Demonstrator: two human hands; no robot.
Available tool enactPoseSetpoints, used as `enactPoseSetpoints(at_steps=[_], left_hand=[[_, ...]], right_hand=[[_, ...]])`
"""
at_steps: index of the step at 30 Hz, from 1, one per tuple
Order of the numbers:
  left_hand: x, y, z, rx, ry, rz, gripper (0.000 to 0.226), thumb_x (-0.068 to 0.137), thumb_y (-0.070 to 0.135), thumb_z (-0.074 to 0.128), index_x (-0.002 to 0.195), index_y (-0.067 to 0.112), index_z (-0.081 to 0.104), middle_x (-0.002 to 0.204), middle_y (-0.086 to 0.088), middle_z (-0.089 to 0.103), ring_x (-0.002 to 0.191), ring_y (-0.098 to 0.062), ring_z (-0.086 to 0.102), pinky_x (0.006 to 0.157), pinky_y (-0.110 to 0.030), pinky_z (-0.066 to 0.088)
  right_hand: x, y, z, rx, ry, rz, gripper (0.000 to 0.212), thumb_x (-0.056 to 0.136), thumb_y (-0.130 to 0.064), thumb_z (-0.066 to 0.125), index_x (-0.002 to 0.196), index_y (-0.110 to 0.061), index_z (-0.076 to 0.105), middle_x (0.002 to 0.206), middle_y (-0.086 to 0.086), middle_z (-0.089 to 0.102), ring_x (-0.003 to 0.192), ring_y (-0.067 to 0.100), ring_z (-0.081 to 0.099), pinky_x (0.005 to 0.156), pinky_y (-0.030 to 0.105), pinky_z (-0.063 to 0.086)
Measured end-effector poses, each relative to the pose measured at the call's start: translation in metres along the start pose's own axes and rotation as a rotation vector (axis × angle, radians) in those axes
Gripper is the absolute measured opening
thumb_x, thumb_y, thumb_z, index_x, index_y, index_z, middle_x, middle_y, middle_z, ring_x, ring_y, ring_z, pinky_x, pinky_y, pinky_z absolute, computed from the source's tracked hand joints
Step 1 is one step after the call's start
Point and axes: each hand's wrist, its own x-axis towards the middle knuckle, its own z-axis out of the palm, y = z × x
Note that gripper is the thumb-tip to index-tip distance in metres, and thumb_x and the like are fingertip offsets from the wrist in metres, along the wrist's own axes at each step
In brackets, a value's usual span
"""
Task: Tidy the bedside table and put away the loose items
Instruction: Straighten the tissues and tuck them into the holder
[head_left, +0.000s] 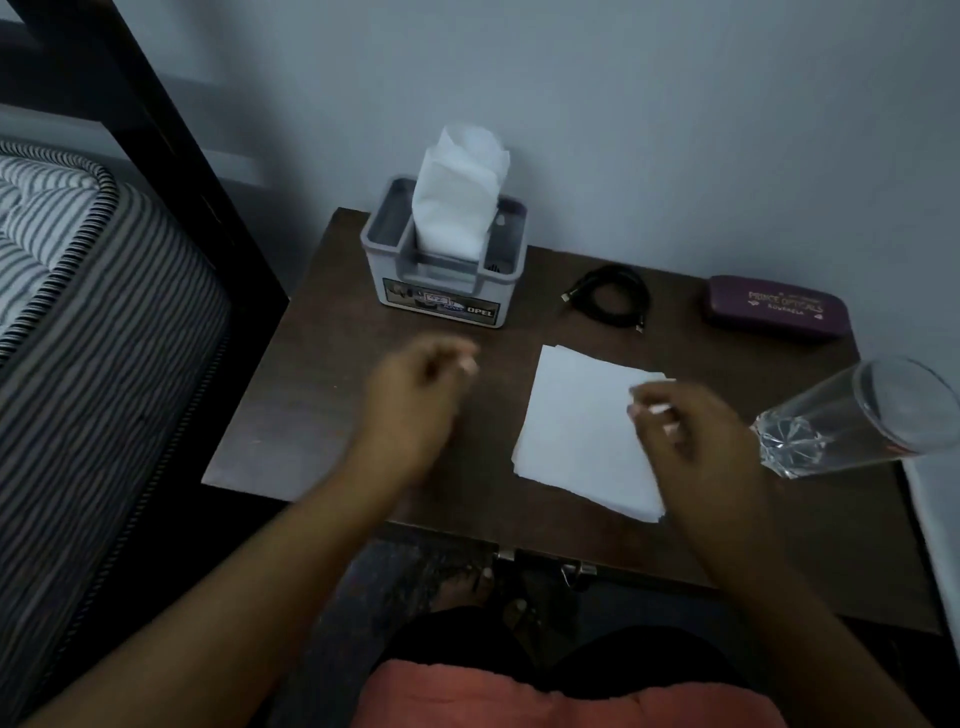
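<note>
White square tissue (582, 426) lies flat on dark wooden table (311, 395).

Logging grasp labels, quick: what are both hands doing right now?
Left hand: blurred, fingers loosely curled, holding nothing visible.
Right hand: fingertips at the edge of the folded tissue; a pinch cannot be told.

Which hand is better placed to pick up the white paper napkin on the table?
Right, probably. The right hand is over the napkin, fingertips at its far corner; the left hand hovers beside it, over bare table.
</note>
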Motion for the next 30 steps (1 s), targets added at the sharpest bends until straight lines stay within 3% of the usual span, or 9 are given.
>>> enactPoseSetpoints(at_steps=[4, 7, 11, 14, 19, 21, 23, 26, 30], left_hand=[[-0.011, -0.008, 0.042, 0.074, -0.199, -0.318, 0.035, 0.096, 0.023, 0.048, 0.128, 0.009, 0.053, 0.124, -0.013, 0.059, 0.113, -0.028, 0.056, 0.099, -0.046, 0.047], [0.000, 0.008, 0.061, -0.097, -0.246, -0.495, 0.044, 0.093, 0.043, 0.049, 0.124, 0.012, 0.051, 0.106, -0.006, 0.059, 0.095, -0.023, 0.058, 0.074, -0.037, 0.054], [0.012, 0.010, 0.083, -0.004, -0.265, -0.462, 0.067, 0.080, 0.044, 0.067, 0.130, 0.006, 0.047, 0.124, -0.009, 0.056, 0.108, -0.027, 0.054, 0.083, -0.035, 0.043], [0.014, 0.004, 0.088, 0.061, -0.184, -0.371, 0.056, 0.076, 0.025, 0.075, 0.121, -0.002, 0.055, 0.124, -0.019, 0.060, 0.110, -0.032, 0.057, 0.093, -0.044, 0.048], [-0.016, 0.012, 0.073, -0.149, -0.198, -0.319, 0.034, 0.078, 0.020, 0.073, 0.106, 0.003, 0.066, 0.096, -0.009, 0.073, 0.076, -0.017, 0.068, 0.064, -0.029, 0.055], [-0.039, 0.025, 0.066, -0.299, -0.268, -0.319, 0.030, 0.074, 0.022, 0.074, 0.099, 0.007, 0.069, 0.093, -0.008, 0.076, 0.075, -0.016, 0.072, 0.063, -0.027, 0.058], [-0.064, 0.039, 0.059, -0.379, -0.343, -0.315, 0.032, 0.068, 0.028, 0.074, 0.094, 0.010, 0.071, 0.094, -0.007, 0.076, 0.079, -0.017, 0.073, 0.062, -0.027, 0.059], [-0.100, 0.060, 0.051, -0.366, -0.385, -0.242, 0.030, 0.070, 0.031, 0.072, 0.094, 0.015, 0.073, 0.095, -0.004, 0.076, 0.084, -0.017, 0.073, 0.061, -0.025, 0.058], [-0.132, 0.078, 0.037, -0.320, -0.324, -0.165, 0.030, 0.070, 0.032, 0.072, 0.098, 0.021, 0.072, 0.096, 0.001, 0.076, 0.086, -0.016, 0.073, 0.062, -0.024, 0.058]], right_hand=[[-0.033, 0.026, 0.001, -0.320, -0.151, -0.119, 0.018, 0.087, -0.011, 0.059, 0.101, -0.016, 0.069, 0.106, 0.001, 0.067, 0.094, 0.017, 0.060, 0.082, 0.028, 0.046], [-0.036, 0.027, 0.001, -0.415, -0.177, -0.159, 0.023, 0.083, -0.005, 0.059, 0.101, -0.015, 0.070, 0.105, 0.002, 0.068, 0.089, 0.020, 0.062, 0.079, 0.033, 0.052], [-0.036, 0.023, 0.000, -0.347, -0.196, -0.129, 0.030, 0.083, -0.001, 0.056, 0.103, -0.017, 0.071, 0.108, -0.001, 0.067, 0.094, 0.020, 0.061, 0.082, 0.035, 0.051], [-0.042, 0.026, 0.000, -0.301, -0.180, -0.101, 0.029, 0.088, -0.009, 0.052, 0.111, -0.022, 0.066, 0.121, -0.006, 0.061, 0.110, 0.014, 0.055, 0.097, 0.032, 0.041], [-0.051, 0.025, -0.016, 0.316, 0.046, 0.344, 0.019, 0.088, -0.016, 0.060, 0.105, -0.024, 0.063, 0.110, -0.002, 0.062, 0.101, 0.013, 0.061, 0.086, 0.026, 0.047], [-0.052, 0.020, -0.024, 0.714, -0.012, 0.596, 0.018, 0.088, -0.027, 0.060, 0.105, -0.027, 0.058, 0.115, 0.002, 0.063, 0.099, 0.011, 0.061, 0.087, 0.026, 0.046], [-0.055, 0.013, -0.029, 1.085, -0.166, 0.764, 0.041, 0.082, -0.044, 0.055, 0.116, -0.021, 0.053, 0.120, 0.006, 0.062, 0.104, 0.016, 0.061, 0.094, 0.033, 0.045], [-0.064, -0.001, -0.039, 1.419, -0.407, 0.774, 0.064, 0.078, -0.057, 0.048, 0.126, -0.014, 0.054, 0.126, 0.012, 0.062, 0.115, 0.027, 0.060, 0.100, 0.045, 0.044], [-0.082, -0.018, -0.057, 1.453, -0.491, 0.567, 0.038, 0.087, -0.034, 0.056, 0.122, -0.019, 0.060, 0.125, 0.010, 0.064, 0.116, 0.026, 0.060, 0.092, 0.043, 0.052]])
